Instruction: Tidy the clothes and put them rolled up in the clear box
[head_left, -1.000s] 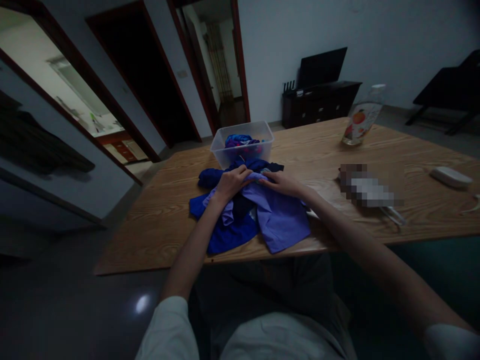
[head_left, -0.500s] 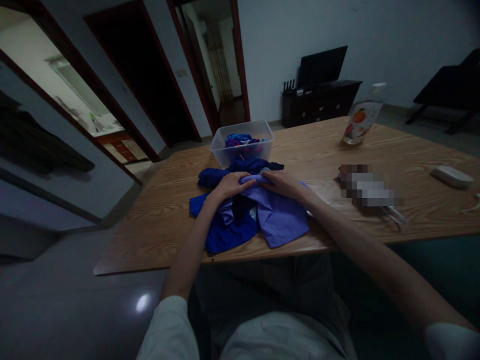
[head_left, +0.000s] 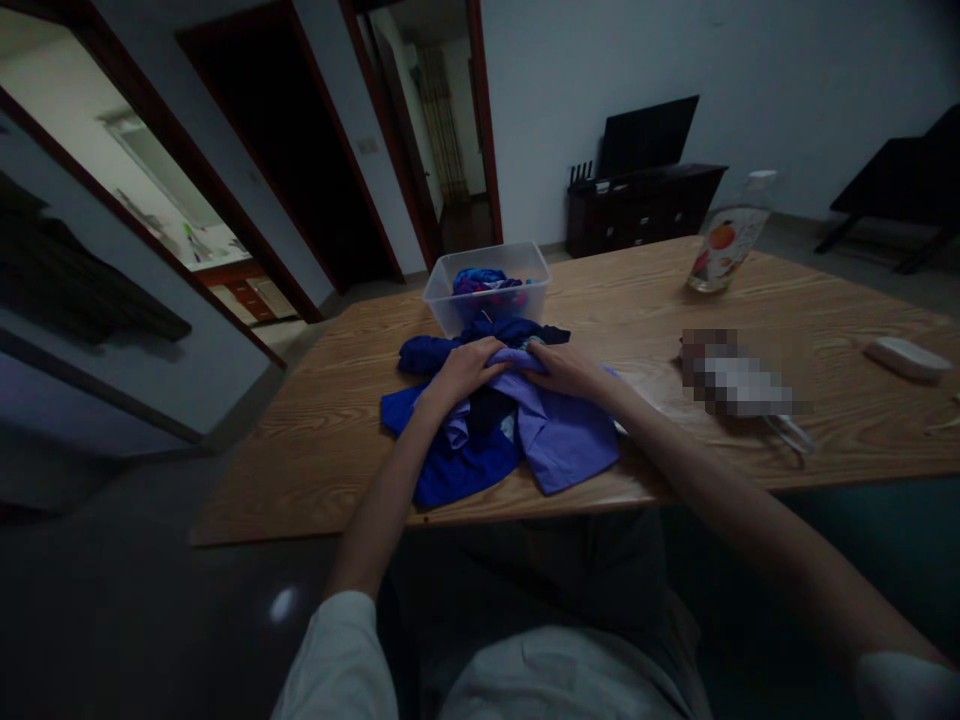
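Note:
A light purple garment (head_left: pixel 574 435) lies spread over a heap of darker cloth, its far edge bunched up. My left hand (head_left: pixel 466 375) grips that edge on the left, thumb toward the right. Close by, my right hand (head_left: pixel 566 368) holds the same edge, fingers curled round the fabric. Below them a bright blue cloth (head_left: pixel 465 465) rests near the table's front. A dark blue cloth (head_left: pixel 424 353) is crumpled behind my hands. Its exact shape is hidden by the purple fabric.
Behind the heap stands a clear plastic bin (head_left: pixel 532 290) with colourful clothes (head_left: pixel 487 282) in it. To the right on the wooden table (head_left: pixel 315 430) are a bottle (head_left: pixel 727 245), a blurred-out item (head_left: pixel 739 380) with a strap and a white case (head_left: pixel 907 357).
The view has shifted very slightly. Both hands stay on the purple garment's edge, with hardly any movement of the cloth.

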